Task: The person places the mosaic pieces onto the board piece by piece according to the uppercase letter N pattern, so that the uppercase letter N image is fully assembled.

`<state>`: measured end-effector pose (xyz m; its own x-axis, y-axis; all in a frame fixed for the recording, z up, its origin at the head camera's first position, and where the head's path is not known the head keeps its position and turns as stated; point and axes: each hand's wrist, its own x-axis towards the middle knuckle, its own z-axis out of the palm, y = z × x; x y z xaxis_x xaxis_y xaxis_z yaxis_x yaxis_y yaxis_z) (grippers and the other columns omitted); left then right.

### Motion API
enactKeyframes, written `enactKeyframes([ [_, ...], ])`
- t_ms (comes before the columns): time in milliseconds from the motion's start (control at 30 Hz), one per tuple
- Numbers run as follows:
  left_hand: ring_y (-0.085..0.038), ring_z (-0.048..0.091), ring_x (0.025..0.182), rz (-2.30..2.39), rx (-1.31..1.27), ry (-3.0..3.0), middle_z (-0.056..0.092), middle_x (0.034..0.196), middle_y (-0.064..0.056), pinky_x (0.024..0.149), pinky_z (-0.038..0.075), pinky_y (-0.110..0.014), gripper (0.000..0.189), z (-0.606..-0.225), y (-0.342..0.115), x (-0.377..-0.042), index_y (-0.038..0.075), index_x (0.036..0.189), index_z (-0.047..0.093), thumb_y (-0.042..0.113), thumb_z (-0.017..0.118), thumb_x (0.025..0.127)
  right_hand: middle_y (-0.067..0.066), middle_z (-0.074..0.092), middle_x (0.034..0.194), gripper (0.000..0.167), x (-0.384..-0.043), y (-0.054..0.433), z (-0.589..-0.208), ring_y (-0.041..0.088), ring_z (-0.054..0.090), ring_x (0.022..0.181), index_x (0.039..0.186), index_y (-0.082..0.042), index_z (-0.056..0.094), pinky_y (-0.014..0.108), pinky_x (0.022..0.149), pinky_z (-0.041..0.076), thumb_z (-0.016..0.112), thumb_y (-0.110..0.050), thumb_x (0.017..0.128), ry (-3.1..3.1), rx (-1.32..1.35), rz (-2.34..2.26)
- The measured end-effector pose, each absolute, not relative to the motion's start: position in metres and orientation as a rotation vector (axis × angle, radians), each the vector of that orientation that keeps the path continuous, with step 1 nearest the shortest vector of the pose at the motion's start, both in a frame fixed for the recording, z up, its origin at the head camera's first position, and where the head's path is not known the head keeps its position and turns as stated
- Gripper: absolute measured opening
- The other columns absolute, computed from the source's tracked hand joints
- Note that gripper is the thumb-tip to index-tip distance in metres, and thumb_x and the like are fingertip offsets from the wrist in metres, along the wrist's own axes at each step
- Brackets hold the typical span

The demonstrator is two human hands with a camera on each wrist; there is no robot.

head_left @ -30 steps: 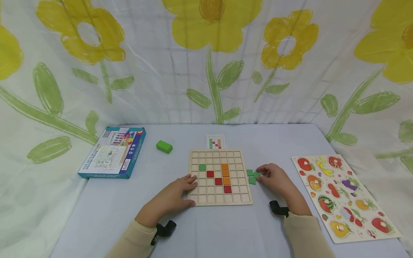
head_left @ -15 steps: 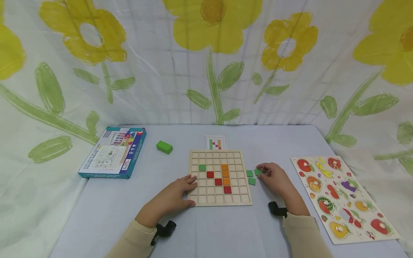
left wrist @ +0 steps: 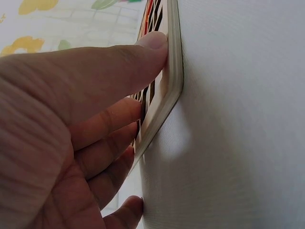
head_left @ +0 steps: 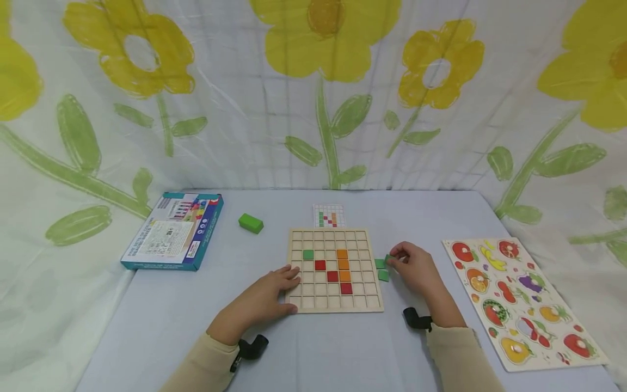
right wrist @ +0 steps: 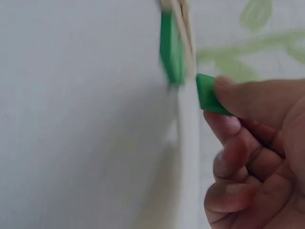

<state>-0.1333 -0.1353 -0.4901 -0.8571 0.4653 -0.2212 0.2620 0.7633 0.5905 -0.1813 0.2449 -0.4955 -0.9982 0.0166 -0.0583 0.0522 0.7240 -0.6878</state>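
Observation:
My right hand [head_left: 415, 269] pinches a small green square tile [right wrist: 206, 95] between thumb and forefinger, to the right of the wooden grid board [head_left: 308, 300]. Two more green tiles lie on the table by the board's right edge, one farther back [head_left: 380, 263] and a nearer tile [head_left: 383, 276]. The left hand [head_left: 262, 296] rests on the board's left edge, thumb on the rim near the front corner, fingers stretched over the frame. Set in the grid are a green tile [head_left: 308, 255], three orange tiles in a column [head_left: 343, 264] and three red tiles [head_left: 332, 276].
A small pattern card [head_left: 329, 215] lies just behind the board. Back left are a green block [head_left: 251, 223] and a flat blue box [head_left: 171, 231]. On the right lies a fruit puzzle board [head_left: 524, 305]. A flowered curtain [head_left: 225, 136] hangs behind the table.
The right hand has picked up one green tile from the group beside the board, first sliding it right, then raising and tilting it. The left hand stays on the board.

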Motion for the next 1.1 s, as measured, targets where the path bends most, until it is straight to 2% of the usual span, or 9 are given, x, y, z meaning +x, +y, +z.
enactKeyframes([
  [133, -0.032, 0.033, 0.166, 0.795, 0.558, 2.609, 0.046, 0.172, -0.005, 0.133, 0.032, -0.059, 0.068, -0.491, -0.135, -0.134, 0.006, 0.154, 0.062, 0.023, 0.088, 0.094, 0.006, 0.075, 0.102, 0.009, -0.184, 0.208, -0.484, 0.022, 0.060, 0.085, 0.108, -0.011, 0.074, 0.031, 0.069, 0.051, 0.078, -0.014, 0.101, 2.852, -0.087, -1.238],
  [300, -0.033, 0.034, 0.165, 0.793, 0.572, 2.611, 0.047, 0.172, -0.005, 0.133, 0.032, -0.059, 0.068, -0.491, -0.137, -0.134, 0.006, 0.154, 0.061, 0.023, 0.088, 0.094, 0.000, 0.077, 0.103, 0.006, -0.190, 0.149, -0.481, 0.016, 0.065, 0.085, 0.106, -0.017, 0.076, 0.031, 0.074, 0.056, 0.078, -0.013, 0.102, 2.746, -0.303, -1.286],
  [500, -0.035, 0.034, 0.165, 0.811, 0.613, 2.601, 0.047, 0.172, -0.007, 0.133, 0.032, -0.060, 0.067, -0.490, -0.138, -0.134, 0.004, 0.154, 0.062, 0.023, 0.087, 0.095, -0.004, 0.077, 0.105, 0.006, -0.201, 0.102, -0.488, 0.013, 0.061, 0.078, 0.104, -0.021, 0.076, 0.032, 0.072, 0.054, 0.076, -0.015, 0.103, 2.734, -0.465, -1.178],
  [667, -0.035, 0.034, 0.165, 0.816, 0.623, 2.597, 0.048, 0.171, -0.008, 0.132, 0.032, -0.061, 0.067, -0.490, -0.138, -0.134, 0.003, 0.154, 0.061, 0.022, 0.087, 0.095, -0.003, 0.077, 0.105, 0.006, -0.205, 0.085, -0.488, 0.013, 0.061, 0.074, 0.102, -0.020, 0.077, 0.033, 0.073, 0.054, 0.075, -0.014, 0.104, 2.753, -0.523, -1.051],
  [800, -0.036, 0.034, 0.165, 0.816, 0.625, 2.599, 0.048, 0.171, -0.009, 0.132, 0.032, -0.061, 0.067, -0.490, -0.137, -0.134, 0.002, 0.153, 0.062, 0.022, 0.087, 0.094, -0.004, 0.077, 0.104, 0.004, -0.204, 0.082, -0.487, 0.013, 0.062, 0.082, 0.104, -0.019, 0.077, 0.034, 0.078, 0.054, 0.075, -0.015, 0.104, 2.778, -0.509, -0.981],
  [1100, -0.035, 0.036, 0.164, 0.774, 0.603, 2.621, 0.049, 0.170, -0.009, 0.131, 0.035, -0.059, 0.066, -0.489, -0.135, -0.133, 0.004, 0.152, 0.063, 0.022, 0.088, 0.093, -0.005, 0.076, 0.104, 0.006, -0.205, 0.083, -0.487, 0.016, 0.062, 0.086, 0.101, -0.020, 0.078, 0.036, 0.080, 0.054, 0.076, -0.015, 0.103, 2.731, -0.495, -0.960],
])
